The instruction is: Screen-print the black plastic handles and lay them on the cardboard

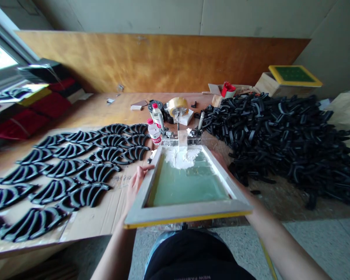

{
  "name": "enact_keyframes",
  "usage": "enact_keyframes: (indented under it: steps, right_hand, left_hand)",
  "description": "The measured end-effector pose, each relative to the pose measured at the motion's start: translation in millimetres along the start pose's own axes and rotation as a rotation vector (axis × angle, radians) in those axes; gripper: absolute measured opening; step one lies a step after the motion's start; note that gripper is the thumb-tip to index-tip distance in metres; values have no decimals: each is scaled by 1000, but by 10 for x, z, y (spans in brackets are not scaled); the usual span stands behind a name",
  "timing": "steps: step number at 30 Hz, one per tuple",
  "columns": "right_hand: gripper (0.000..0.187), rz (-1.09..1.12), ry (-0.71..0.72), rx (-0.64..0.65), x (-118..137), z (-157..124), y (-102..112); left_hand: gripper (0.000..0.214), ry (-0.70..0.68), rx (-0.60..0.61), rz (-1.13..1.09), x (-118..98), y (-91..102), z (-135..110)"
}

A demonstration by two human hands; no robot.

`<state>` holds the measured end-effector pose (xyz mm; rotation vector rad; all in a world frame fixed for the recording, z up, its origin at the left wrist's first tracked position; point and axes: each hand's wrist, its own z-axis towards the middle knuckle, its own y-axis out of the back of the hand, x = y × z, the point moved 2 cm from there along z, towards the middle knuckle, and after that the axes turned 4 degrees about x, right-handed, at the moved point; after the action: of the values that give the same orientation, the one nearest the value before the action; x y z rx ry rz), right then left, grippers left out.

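A silkscreen printing frame (189, 211) with pale green mesh stands tilted in front of me, fixed to a clamp at its far end. White ink (183, 158) lies smeared over the far part of the mesh. My left hand (136, 182) is beside the frame's left edge, one finger stretched toward it and the others loosely bent, with no object visible in them. Part of that hand is covered by the frame. My right hand (221, 158) is mostly hidden behind the right side of the frame, so its fingers do not show.
Rows of black curved, ribbed plastic parts (58, 189) lie on cardboard at left. A big heap of loose black parts (268, 132) covers the right. Two bottles (154, 132) and a tape roll (177, 105) stand behind the clamp. Boxes (286, 86) sit at the back right.
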<state>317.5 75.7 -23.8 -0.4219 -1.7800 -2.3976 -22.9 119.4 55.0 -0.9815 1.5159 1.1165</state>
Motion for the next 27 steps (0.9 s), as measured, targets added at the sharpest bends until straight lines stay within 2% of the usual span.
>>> enact_keyframes:
  steps: [2,5,7,9,11,13,17,19,21,24,27]
  right_hand:
    - [35,60,-90,-107,-29,112,160]
    - [58,142,36,-184,313,403,211]
    - [58,125,155,-99,626,598,116]
    - [38,52,189,42,855,704,-31]
    - [17,-19,187,154,961,671,-156]
    - [10,-52,237,208,974,511,-198]
    - [14,0,577,314,912,111,-31]
    - [11,46,689,364,886,40,79]
    - [9,68,674,344,880,64,121]
    - [12,33,573,218,903,75,38]
    - [13,24,608,181,933,-65,-74]
  left_hand:
    - [59,81,62,64,261,20,-105]
    - [78,166,80,48,647,-43,-142]
    - [85,189,60,59,844,-101,-115]
    - [84,189,62,70,967,-142,-80]
    - [83,193,78,69,1029,-156,-58]
    - [84,199,92,68,1053,-149,-53]
    - [82,206,78,66,1078,-128,-59]
    - [81,202,74,70,1090,-127,-58]
    - [80,195,73,72,1093,-125,-56]
    - [81,210,62,73,1081,-115,-58]
    - [84,238,67,69,1065,-110,-64]
